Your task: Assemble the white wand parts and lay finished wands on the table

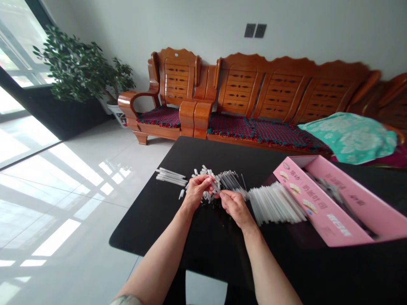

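Observation:
My left hand (196, 192) grips a few short white plastic tubes at the edge of a heap of them (206, 180) on the black table (152, 231). My right hand (234, 207) is just to its right, with the fingertips pinched close to the left hand, apparently on a thin plastic straw. A fan of thin translucent straws (232, 180) lies behind the hands. To the right is a wider bundle of white straws (275, 204), and to the left lie several longer white tubes (171, 177).
A pink cardboard box (330, 199) lies open on the table's right side, with dark contents. Behind the table stand a carved wooden sofa (267, 91) with a teal cloth (348, 137) and a potted plant (79, 70). A glossy tiled floor (70, 203) extends to the left.

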Tool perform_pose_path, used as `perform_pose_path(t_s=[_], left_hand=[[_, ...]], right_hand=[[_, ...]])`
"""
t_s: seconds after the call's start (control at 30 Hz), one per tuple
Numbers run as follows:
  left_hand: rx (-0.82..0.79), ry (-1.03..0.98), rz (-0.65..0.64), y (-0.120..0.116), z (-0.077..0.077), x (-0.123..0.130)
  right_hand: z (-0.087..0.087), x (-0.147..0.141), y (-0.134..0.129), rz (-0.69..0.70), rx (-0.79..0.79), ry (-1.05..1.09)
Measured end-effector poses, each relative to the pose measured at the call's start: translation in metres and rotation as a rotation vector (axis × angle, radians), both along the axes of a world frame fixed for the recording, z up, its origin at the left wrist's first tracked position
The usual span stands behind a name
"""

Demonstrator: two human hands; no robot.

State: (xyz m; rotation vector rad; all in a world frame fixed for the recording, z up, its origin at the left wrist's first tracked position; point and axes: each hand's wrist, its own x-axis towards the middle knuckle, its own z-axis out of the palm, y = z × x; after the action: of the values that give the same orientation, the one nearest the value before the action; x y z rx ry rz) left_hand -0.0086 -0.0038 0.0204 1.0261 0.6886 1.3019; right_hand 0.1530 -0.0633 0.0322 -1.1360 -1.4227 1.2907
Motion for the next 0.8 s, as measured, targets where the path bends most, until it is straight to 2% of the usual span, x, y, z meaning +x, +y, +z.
perform_pose_path(t_s=[0.13,0.23,0.3,0.47,0.53,0.6,0.73,0.8], left_hand=[[-0.027,-0.015,0.044,0.002,-0.005,0.002],[-0.039,-0.024,0.071,0.004,-0.006,0.003],[-0.032,-0.027,0.059,0.004,-0.005,0.002],[-0.005,-0.002,-0.045,0.004,-0.001,-0.003],[0.003,0.009,-0.044,0.003,-0.001,-0.003],[0.000,0.012,0.002,0.003,-0.002,-0.001],[-0.047,0.001,0.126,0.002,-0.004,0.004],[-0.064,-0.007,0.172,0.002,-0.004,0.005]], right_hand=[[-0.003,-0.005,0.000,-0.158,0.348,-0.402],[-0.003,-0.009,0.000,-0.246,0.443,-0.507],[-0.001,-0.009,0.000,-0.215,0.372,-0.413],[0.003,-0.003,-0.002,0.061,-0.079,0.043],[0.002,-0.001,-0.002,0.105,-0.143,0.084],[0.001,-0.001,-0.001,0.045,-0.037,-0.008],[-0.003,-0.009,0.002,-0.183,0.400,-0.467],[-0.005,-0.014,0.003,-0.251,0.522,-0.622]])
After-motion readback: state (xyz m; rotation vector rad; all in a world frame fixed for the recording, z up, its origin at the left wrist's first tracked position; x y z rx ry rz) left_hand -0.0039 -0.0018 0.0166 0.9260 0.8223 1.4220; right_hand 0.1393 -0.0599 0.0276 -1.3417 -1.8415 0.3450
